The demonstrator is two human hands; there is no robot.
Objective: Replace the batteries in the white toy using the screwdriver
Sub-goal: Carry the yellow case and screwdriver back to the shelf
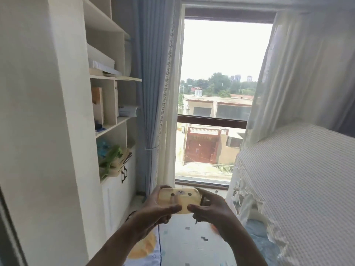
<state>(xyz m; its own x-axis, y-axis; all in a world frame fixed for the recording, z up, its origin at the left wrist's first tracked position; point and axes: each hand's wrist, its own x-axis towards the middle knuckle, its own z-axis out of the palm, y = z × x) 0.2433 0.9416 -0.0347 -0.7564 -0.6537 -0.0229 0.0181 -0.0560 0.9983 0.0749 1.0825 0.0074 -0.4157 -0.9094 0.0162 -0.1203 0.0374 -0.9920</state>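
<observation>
The white toy [178, 199] is a rounded, cream-looking plastic box with small dark marks on its upper face. I hold it up in front of me with both hands. My left hand [156, 210] grips its left side, thumb on the front edge. My right hand [210, 209] grips its right side. A thin dark metal tip [196, 220] pokes down below my right hand's fingers; it looks like the screwdriver, most of it hidden in the palm. No batteries are visible.
A white shelf unit [113, 120] with books and green items stands at the left. A bed with a white waffle cover [299, 181] fills the right. Ahead is a window with curtains [153, 93]. Below lies a patterned play mat [184, 242].
</observation>
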